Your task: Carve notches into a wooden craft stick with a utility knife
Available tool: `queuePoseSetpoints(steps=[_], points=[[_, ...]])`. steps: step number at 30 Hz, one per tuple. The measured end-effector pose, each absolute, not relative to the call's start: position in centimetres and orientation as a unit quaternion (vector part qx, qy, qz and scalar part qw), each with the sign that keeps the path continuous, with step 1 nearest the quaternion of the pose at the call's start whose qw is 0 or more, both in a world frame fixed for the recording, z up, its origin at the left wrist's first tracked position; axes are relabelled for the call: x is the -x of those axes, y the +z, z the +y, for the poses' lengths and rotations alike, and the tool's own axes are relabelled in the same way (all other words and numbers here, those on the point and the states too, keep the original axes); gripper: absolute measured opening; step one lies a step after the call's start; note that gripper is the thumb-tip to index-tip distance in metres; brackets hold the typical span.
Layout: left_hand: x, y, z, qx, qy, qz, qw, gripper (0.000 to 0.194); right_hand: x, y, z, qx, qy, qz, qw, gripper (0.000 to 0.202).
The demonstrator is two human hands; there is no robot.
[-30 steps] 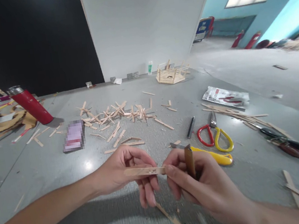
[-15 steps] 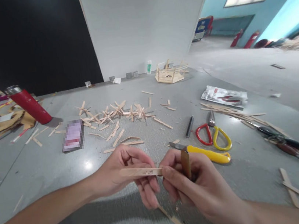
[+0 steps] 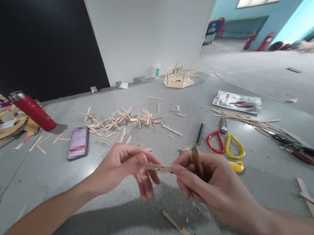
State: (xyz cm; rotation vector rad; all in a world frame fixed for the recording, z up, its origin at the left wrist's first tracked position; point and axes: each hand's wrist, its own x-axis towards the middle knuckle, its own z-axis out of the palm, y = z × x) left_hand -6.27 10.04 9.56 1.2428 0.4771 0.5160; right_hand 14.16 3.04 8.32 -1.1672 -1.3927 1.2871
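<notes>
A thin flat wooden craft stick bridges my two hands above the table. My left hand has thumb and fingers closed around its left end. My right hand pinches the other end between thumb and forefinger. Tucked in that same hand is a tool with a brown wooden handle; its working end cannot be made out. A yellow cutter handle is partly hidden behind my right hand. Red-and-yellow-handled scissors and a dark pen-like tool lie just beyond.
Cut sticks are heaped mid-table beside a phone and a red flask. A small stick-built frame stands at the back. Rightward lie a white packet and black-handled pliers. Another stick lies in front.
The stick has risen slightly and turned more edge-on. My left thumb now presses over its left end, and the fingers have shifted up and left. My right hand has shifted slightly right.
</notes>
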Motion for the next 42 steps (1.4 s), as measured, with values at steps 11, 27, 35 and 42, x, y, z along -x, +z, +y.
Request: queuePoseSetpoints(steps=[11,27,35,42], points=[[5.9,10.3,8.0,-0.693,0.245,0.350,0.580,0.020,-14.3,8.2,3.2,0.481,0.504,-0.584,0.417,0.024],[5.2,6.1,10.1,-0.721,0.195,0.341,0.570,0.034,-15.5,6.2,6.3,0.565,0.288,-0.644,0.427,0.026],[3.8,-0.5,10.6,-0.698,0.303,0.374,0.530,0.039,-15.1,1.6,5.4,0.538,0.199,-0.748,0.336,0.038],[4.2,-0.6,9.9,-0.746,0.319,0.370,0.454,0.036,-15.5,-0.3,4.8,0.452,0.053,-0.801,0.388,0.044]])
